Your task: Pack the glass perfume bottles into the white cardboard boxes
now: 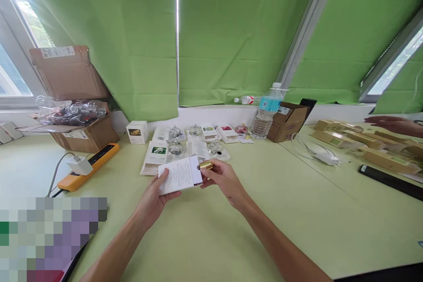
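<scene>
My left hand (pixel 155 198) is closed round a small white printed carton (pixel 178 176), held tilted above the table. At its right end a plain white flap stands out. My right hand (pixel 224 180) pinches a shiny gold cap (pixel 206 165) at that end; whether something attached to the cap sits inside the carton is hidden. Just behind lie opened white cartons, one with a white-flower picture (pixel 157 154). Among them stand several clear glass domed bottles, including a front one (pixel 175 148) and one at the right (pixel 215 147). A pink domed bottle (pixel 241 129) stands farther right.
An orange power strip (pixel 89 167) with a white plug and cardboard boxes (pixel 82 132) stand left. Behind right are a water bottle (pixel 267 112) and brown box (pixel 287 121). A white charger (pixel 327 158), gold boxes (pixel 386 158) and another person's hand (pixel 396 125) are right.
</scene>
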The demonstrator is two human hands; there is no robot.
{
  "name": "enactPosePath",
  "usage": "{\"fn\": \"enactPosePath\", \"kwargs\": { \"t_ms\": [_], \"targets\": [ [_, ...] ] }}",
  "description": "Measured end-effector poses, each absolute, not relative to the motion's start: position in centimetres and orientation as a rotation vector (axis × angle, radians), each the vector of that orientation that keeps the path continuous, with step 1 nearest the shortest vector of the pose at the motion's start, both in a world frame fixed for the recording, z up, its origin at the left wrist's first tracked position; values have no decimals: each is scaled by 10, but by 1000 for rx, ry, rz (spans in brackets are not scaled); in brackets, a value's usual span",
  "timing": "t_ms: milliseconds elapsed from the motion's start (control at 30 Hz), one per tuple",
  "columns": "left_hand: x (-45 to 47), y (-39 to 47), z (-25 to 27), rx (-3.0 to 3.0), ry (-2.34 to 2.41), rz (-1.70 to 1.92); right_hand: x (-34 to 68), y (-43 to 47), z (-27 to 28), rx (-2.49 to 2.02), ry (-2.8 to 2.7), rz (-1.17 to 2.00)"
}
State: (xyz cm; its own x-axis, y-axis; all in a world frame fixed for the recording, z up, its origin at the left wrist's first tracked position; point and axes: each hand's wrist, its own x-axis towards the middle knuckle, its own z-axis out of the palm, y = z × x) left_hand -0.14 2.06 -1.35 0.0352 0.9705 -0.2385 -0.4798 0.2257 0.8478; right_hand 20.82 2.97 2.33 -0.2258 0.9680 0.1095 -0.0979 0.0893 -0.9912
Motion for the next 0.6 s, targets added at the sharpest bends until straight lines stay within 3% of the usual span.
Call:
{"fn": "enactPosePath", "kwargs": {
  "t_ms": [600],
  "targets": [
    [-3,23,-17,640,949,1255,207,34,15,-1028,-1517,1083]
  ]
}}
